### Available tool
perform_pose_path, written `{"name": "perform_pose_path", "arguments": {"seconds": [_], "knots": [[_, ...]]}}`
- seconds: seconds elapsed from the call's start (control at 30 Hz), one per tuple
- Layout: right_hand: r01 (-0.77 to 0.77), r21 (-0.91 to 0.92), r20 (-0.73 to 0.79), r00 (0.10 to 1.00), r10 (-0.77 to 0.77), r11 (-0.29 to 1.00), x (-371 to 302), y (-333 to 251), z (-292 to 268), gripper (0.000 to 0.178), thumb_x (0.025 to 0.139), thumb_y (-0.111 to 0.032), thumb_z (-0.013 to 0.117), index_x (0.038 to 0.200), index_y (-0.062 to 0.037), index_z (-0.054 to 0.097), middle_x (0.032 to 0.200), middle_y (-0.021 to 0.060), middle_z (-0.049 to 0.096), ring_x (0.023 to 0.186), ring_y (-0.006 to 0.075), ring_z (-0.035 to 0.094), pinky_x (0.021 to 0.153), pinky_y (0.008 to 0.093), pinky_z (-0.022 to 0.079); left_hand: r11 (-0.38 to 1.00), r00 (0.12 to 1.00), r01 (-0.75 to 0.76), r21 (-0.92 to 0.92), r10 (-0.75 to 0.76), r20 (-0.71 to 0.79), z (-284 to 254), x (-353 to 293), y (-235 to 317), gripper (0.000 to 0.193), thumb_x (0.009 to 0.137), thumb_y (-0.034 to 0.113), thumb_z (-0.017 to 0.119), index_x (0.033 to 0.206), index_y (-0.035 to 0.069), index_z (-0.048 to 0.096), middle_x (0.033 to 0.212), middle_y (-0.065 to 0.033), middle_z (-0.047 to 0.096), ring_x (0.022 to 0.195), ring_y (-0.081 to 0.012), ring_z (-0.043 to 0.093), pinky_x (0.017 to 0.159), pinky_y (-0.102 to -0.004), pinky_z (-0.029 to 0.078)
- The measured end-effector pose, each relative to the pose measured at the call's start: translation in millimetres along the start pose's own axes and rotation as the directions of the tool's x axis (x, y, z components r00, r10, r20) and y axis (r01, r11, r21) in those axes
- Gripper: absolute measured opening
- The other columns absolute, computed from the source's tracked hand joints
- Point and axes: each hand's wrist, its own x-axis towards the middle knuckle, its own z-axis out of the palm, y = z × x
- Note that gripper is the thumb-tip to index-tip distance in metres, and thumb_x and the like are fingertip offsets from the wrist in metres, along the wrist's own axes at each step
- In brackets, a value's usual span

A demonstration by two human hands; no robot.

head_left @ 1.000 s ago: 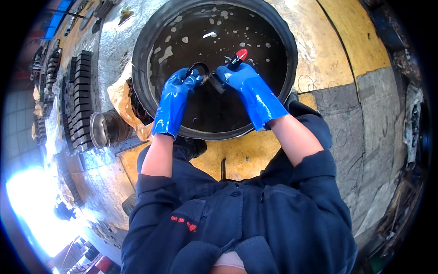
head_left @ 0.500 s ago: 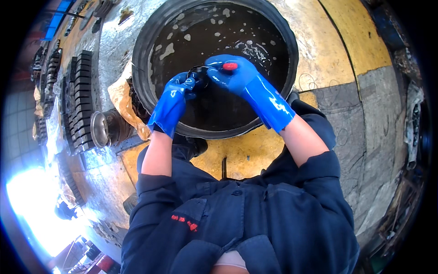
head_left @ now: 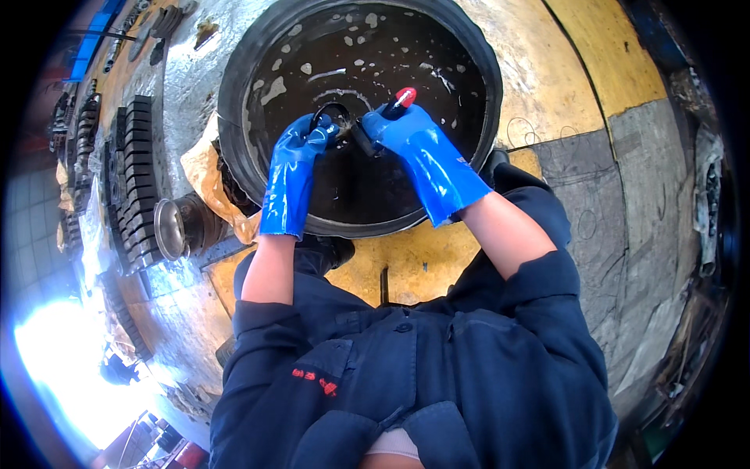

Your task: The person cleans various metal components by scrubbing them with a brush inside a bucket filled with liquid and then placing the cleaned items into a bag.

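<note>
Tool (head_left: pixel 404 98) (prob. brush), red-tipped, gripped in R hand (head_left: pixel 397 128), slants away rightward; its dark end sits just R of black ring (head_left: pixel 331 105) pinched in L hand (head_left: pixel 299 142).

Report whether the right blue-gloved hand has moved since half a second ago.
Yes. Judged against the round black tub, the right blue-gloved hand has shifted rightward, toward the tub's right-hand rim.

Gloves (head_left: pixel 444 168) are glossy blue, the jacket (head_left: pixel 461 375) navy with rolled sleeves (head_left: pixel 541 280) and red marking (head_left: pixel 328 388).
</note>
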Motion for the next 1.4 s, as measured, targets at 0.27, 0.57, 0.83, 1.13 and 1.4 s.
{"name": "perform_pose_path", "arguments": {"seconds": [0.27, 0.57, 0.83, 1.13, 1.4], "knots": [[0.141, 0.117, -0.006, 0.990, -0.142, 0.983, 25.4, 32.1, -1.4, 0.040, 0.098, -0.043, 0.081, 0.099, -0.0035, 0.081, 0.088, 0.0087, 0.081, 0.082, 0.0204, 0.075, 0.083, 0.0389, 0.059, 0.972, 1.000, 0.029, -0.233, -0.026, 0.017, -6.5, 5.4, -6.3, 0.038, 0.111, 0.019, 0.069, 0.143, -0.002, 0.068, 0.131, -0.0105, 0.079, 0.123, -0.0204, 0.074, 0.108, -0.0344, 0.057], [0.159, -0.222, 0.211, 0.971, -0.112, 0.962, 20.6, 21.3, -4.1, 0.047, 0.099, -0.053, 0.077, 0.121, -0.0115, 0.083, 0.106, 0.0132, 0.084, 0.098, 0.0327, 0.079, 0.093, 0.0423, 0.059, 0.998, 0.983, -0.051, -0.028, 0.056, 0.174, 0.3, 11.0, -11.1, 0.043, 0.108, 0.019, 0.075, 0.146, -0.001, 0.068, 0.142, -0.0136, 0.074, 0.133, -0.0244, 0.070, 0.115, -0.0393, 0.056], [0.255, -0.926, 0.255, 0.966, -0.035, 0.277, 14.9, -6.7, 21.7, 0.031, 0.101, -0.033, 0.072, 0.130, -0.0258, 0.082, 0.129, 0.0060, 0.082, 0.123, 0.0310, 0.078, 0.097, 0.0500, 0.062, 0.372, 0.778, -0.626, 0.685, 0.357, 0.517, 7.3, 27.5, -50.2, 0.045, 0.093, 0.010, 0.072, 0.138, 0.015, 0.076, 0.129, -0.0172, 0.078, 0.123, -0.0408, 0.073, 0.109, -0.0478, 0.058], [0.089, -0.767, -0.040, 0.982, -0.186, 0.635, 13.1, 10.4, -7.0, 0.034, 0.097, -0.048, 0.074, 0.119, -0.0219, 0.080, 0.120, 0.0103, 0.082, 0.116, 0.0355, 0.077, 0.097, 0.0521, 0.061, 0.974, 0.951, 0.226, 0.019, -0.225, 0.214, -3.6, 3.5, -13.1, 0.035, 0.109, 0.029, 0.070, 0.135, 0.006, 0.075, 0.122, -0.0063, 0.081, 0.112, -0.0196, 0.077, 0.095, -0.0341, 0.058], [0.751, -0.204, 0.053, 0.648, -0.759, 0.627, 11.9, 10.5, -2.9, 0.029, 0.104, -0.040, 0.073, 0.124, -0.0209, 0.080, 0.121, 0.0083, 0.082, 0.113, 0.0313, 0.078, 0.096, 0.0417, 0.063, 0.923, 0.967, 0.228, -0.311, -0.179, 0.179, -13.7, 0.9, -22.2, 0.033, 0.109, 0.022, 0.069, 0.135, 0.002, 0.073, 0.118, -0.0100, 0.080, 0.109, -0.0204, 0.077, 0.098, -0.0348, 0.059]]}}
